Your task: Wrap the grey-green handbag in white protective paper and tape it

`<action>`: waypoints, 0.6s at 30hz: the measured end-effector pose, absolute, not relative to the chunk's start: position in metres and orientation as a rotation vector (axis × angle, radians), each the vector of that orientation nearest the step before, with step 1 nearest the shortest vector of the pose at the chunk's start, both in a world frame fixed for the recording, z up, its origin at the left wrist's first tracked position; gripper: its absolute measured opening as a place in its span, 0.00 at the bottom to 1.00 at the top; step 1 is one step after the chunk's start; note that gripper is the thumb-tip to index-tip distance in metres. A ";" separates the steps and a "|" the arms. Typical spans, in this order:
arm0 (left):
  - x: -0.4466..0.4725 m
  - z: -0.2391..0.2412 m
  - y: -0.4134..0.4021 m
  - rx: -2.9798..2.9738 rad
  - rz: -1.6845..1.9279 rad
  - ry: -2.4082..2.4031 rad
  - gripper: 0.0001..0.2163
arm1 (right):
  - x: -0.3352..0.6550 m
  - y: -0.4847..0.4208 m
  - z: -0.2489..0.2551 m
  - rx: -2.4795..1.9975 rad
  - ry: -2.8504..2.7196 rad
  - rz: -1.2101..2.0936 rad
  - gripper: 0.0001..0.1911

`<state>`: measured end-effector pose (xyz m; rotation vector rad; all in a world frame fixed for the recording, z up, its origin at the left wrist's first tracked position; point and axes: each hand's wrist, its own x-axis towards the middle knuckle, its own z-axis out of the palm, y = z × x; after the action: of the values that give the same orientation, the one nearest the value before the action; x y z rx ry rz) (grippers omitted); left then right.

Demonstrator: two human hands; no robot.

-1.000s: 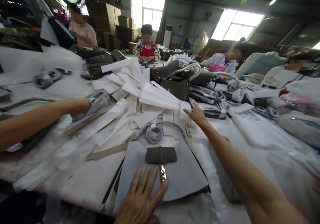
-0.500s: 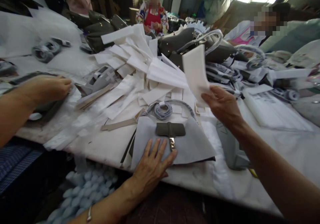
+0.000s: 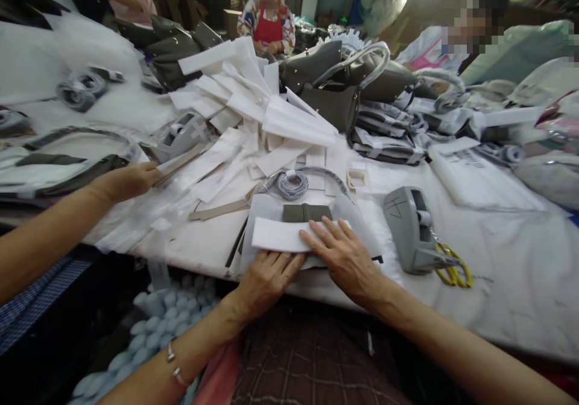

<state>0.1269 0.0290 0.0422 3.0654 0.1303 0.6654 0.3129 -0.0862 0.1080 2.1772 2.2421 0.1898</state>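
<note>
A handbag lies in front of me under a pale sheet, its dark flap showing and its wrapped strap coil behind. Across its front rests a white foam strip, which covers the metal clasp. My right hand lies flat on the strip's right end, fingers spread. At the strip's lower edge, my left hand has its fingers stretched out against the bag; the fingertips are partly hidden by the strip.
A heap of white strips lies behind the bag. To the right are a grey tape dispenser and yellow-handled scissors. A co-worker's hand reaches in from the left. Dark bags are piled farther back.
My right hand has brought the white strip down from the air onto the bag's front, covering the clasp. My left hand has shifted slightly down. The co-worker's hand moved rightward.
</note>
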 end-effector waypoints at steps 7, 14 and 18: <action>0.113 0.041 0.038 2.943 0.911 0.053 0.15 | 0.312 -0.100 0.112 2.217 2.277 0.082 0.34; 0.110 0.042 0.038 2.835 0.979 0.127 0.13 | 0.299 -0.105 0.116 2.268 2.130 0.072 0.30; 0.112 0.068 0.032 2.884 1.049 0.028 0.12 | 0.296 -0.102 0.116 2.299 2.172 -0.067 0.24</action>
<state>0.1118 0.0315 0.0676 2.8844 0.0280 1.0493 0.2962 -0.1020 0.1165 2.2987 2.1715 -0.0670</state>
